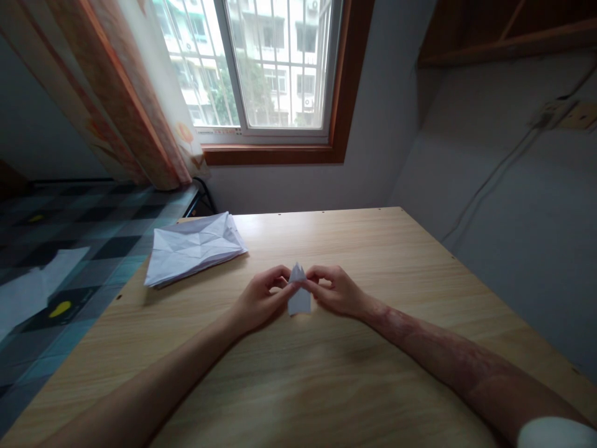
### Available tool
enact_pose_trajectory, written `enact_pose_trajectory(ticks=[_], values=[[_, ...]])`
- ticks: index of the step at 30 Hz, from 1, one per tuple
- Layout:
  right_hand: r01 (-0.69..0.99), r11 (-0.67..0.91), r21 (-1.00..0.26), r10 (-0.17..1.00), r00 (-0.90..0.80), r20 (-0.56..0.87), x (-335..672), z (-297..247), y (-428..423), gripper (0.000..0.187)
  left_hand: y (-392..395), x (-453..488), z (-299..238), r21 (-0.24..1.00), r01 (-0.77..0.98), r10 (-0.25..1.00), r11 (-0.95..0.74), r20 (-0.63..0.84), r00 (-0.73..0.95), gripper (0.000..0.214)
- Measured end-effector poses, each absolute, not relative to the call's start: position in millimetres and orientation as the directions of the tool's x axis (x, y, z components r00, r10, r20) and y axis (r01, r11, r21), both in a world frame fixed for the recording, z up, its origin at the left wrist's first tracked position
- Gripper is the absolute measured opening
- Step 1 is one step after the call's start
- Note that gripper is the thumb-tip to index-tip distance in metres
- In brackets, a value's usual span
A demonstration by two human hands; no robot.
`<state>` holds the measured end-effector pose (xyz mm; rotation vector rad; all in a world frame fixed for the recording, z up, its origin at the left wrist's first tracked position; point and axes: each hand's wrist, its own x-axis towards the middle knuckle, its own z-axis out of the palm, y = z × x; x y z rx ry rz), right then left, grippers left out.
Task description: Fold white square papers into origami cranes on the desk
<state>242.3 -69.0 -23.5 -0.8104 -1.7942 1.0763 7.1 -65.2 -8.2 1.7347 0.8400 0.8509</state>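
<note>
A small folded piece of white paper is held upright between both hands over the middle of the table. Its upper end narrows into several points, while the lower end is a flat strip. My left hand pinches its left edge with thumb and forefinger. From the other side, my right hand grips the right edge the same way, the two thumb tips nearly meeting across the front. The fingers hide part of the folds.
A stack of creased white paper sheets lies at the table's back left. Beyond the left edge is a bed with a checked cover and loose paper. A wall with a hanging cable stands at the right.
</note>
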Motion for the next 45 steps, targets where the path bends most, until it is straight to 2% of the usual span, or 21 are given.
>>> enact_pose_trajectory(ticks=[6, 11, 15, 17, 22, 27, 32, 38, 45], values=[[0.118, 0.403, -0.908, 0.893, -0.270, 0.361, 245, -31, -61, 0.037, -65, 8, -9, 0.958, 0.138, 0.809, -0.250, 0.128, 0.574, 0.036], [0.102, 0.444, -0.890, 0.886, -0.197, 0.420, 244, -35, -62, 0.024, -67, 9, -10, 0.951, 0.163, 0.788, -0.262, 0.114, 0.605, 0.031], [0.161, 0.542, -0.825, 0.839, -0.170, 0.517, 243, -31, -66, 0.040, -68, 10, -9, 0.933, 0.209, 0.794, -0.293, 0.116, 0.597, 0.029], [0.201, 0.584, -0.786, 0.811, -0.166, 0.560, 243, -28, -66, 0.037, -67, 9, -9, 0.918, 0.225, 0.794, -0.325, 0.136, 0.593, 0.029], [0.219, 0.718, -0.660, 0.695, -0.190, 0.693, 244, -25, -64, 0.022, -65, 7, -10, 0.895, 0.246, 0.785, -0.371, 0.162, 0.597, 0.030], [0.287, 0.772, -0.567, 0.626, -0.190, 0.756, 245, -25, -66, 0.006, -63, 7, -10, 0.909, 0.222, 0.798, -0.353, 0.169, 0.579, 0.032], [0.375, 0.812, -0.448, 0.545, -0.208, 0.813, 247, -22, -69, 0.010, -64, 10, -7, 0.951, 0.146, 0.827, -0.271, 0.153, 0.541, 0.030], [0.290, 0.857, -0.426, 0.509, -0.348, 0.787, 247, -19, -69, 0.010, -61, 11, -11, 0.973, 0.111, 0.858, -0.203, 0.122, 0.499, 0.029], [0.261, 0.888, -0.378, 0.459, -0.471, 0.753, 248, -17, -73, 0.008, -56, 11, -15, 0.974, 0.029, 0.848, -0.223, 0.179, 0.499, 0.036]])
